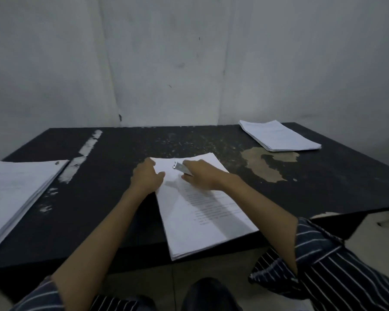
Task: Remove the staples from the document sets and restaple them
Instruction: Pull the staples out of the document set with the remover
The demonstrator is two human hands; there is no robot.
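Document set (202,212): centre of table (112,221), near edge overhanging the front. Left hand (147,177): fingers curled, pinching its far left corner. Right hand (202,176): fingers clamped on metal tool (181,168) atop it. Left stack (16,194), far-right stack (279,135): well apart, bare tabletop between.

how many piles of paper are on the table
3: left stack at the left edge of the table, middle set at the near edge, far stack in the back right corner.

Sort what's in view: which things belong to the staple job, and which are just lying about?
In the job: middle set, metal tool in right hand, left hand gripping the set's corner; probably the left pile and far pile.
Lying about: white strips, worn patch on the table.
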